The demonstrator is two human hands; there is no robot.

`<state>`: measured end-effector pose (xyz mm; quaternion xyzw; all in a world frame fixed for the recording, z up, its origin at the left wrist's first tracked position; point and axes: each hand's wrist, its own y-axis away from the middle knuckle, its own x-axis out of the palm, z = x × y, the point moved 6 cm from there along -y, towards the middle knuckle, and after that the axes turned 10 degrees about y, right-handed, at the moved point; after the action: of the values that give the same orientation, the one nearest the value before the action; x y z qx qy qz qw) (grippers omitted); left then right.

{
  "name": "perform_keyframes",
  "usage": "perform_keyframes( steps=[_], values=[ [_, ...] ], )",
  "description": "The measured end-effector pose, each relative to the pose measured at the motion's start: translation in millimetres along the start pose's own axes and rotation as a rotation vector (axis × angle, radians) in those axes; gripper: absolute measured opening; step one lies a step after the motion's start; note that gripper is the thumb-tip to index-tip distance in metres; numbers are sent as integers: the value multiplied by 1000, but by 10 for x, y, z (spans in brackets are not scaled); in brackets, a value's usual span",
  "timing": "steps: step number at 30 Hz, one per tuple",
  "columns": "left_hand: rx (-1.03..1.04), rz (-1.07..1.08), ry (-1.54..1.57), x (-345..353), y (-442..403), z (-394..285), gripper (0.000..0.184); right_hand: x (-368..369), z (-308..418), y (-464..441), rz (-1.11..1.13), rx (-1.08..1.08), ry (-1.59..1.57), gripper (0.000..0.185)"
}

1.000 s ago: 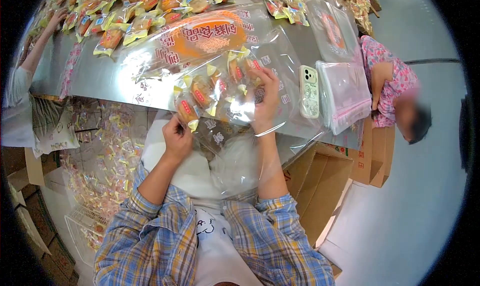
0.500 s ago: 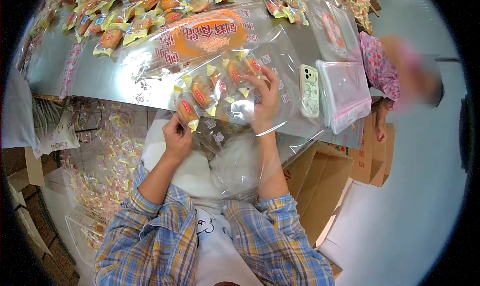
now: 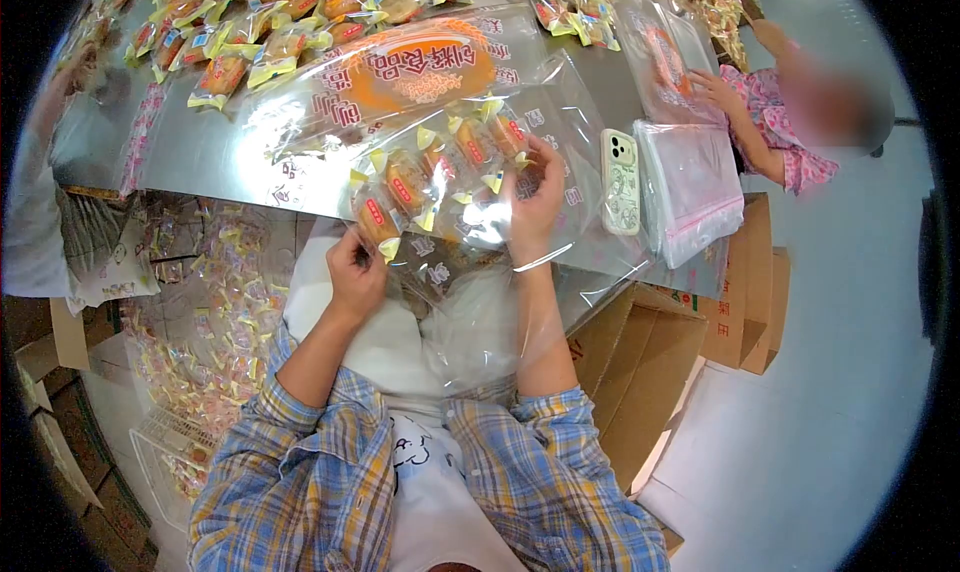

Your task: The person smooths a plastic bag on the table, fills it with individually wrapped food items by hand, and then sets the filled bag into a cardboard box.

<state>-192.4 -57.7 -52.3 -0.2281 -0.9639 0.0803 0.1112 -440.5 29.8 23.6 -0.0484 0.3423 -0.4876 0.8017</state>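
Observation:
A slanting row of several wrapped pastries [image 3: 437, 169], in clear and yellow wrappers with red labels, lies between my two hands over a large clear printed plastic bag [image 3: 560, 122]. My left hand [image 3: 357, 275] pinches the near left end of the row, closed on the lowest pastry. At the far right end, my right hand [image 3: 537, 197] curls its fingers around the last pastry, its thumb partly hidden. Loose clear plastic hangs over my right wrist and down to my lap. Whether the pastries are inside the bag I cannot tell.
Many wrapped pastries [image 3: 300, 22] are heaped along the table's far side. A phone [image 3: 620, 182] lies right of my hand, beside stacked clear bags [image 3: 690, 187]. A co-worker's hand [image 3: 715, 92] rests over printed bags. Cardboard boxes [image 3: 640, 372] stand below right; more pastries [image 3: 215, 322] lie below left.
My right fingers have moved from the top of the last pastries to the row's right end. My left hand stays put. The co-worker on the right has reached an arm onto the table.

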Motion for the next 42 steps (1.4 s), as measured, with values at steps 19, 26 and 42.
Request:
perform_keyframes(
  steps=[19, 26, 42],
  values=[
    [-273, -12, 222, -113, 81, 183, 27, -225, 690, 702, 330, -426, 265, 21],
    [-208, 39, 150, -55, 46, 35, 32, 75, 785, 688, 281, -195, 343, 23],
    [-255, 70, 220, -40, 36, 103, 27, 288, 766, 654, 417, -166, 138, 23]
  ],
)
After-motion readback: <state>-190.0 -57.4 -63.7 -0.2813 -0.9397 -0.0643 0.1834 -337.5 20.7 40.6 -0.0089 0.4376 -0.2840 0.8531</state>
